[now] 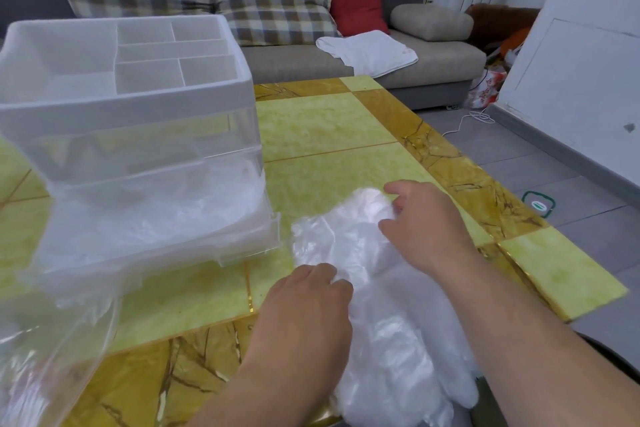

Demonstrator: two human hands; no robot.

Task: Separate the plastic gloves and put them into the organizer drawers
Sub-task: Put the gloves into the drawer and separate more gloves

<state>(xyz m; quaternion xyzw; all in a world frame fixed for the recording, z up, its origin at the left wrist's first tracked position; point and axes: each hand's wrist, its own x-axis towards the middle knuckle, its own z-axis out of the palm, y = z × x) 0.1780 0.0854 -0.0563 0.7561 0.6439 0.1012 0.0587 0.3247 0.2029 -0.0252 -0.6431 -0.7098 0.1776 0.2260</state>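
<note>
**Both hands on the glove heap, open drawer just to its left**

Head view: the heap of thin clear plastic gloves (377, 291) lies at the near right of the yellow-green marbled surface (329, 135). Its long axis runs from far left to near right, and the glove tips trail over the near edge. The left hand (308, 298) pinches the heap's left edge with curled fingers. The right hand (426, 225) grips its far end, fingers curled into the film. The pulled-out lower drawer (270, 229) of the clear plastic organizer with a white compartment tray on top (138, 104) lies left of the heap and already holds crumpled gloves; the left hand is nearer to it. Nothing stands between heap and drawer, though the drawer's raised lip needs clearing. A clear plastic bag (59, 350) sits near left, and a grey sofa (433, 55) stands beyond.
</note>
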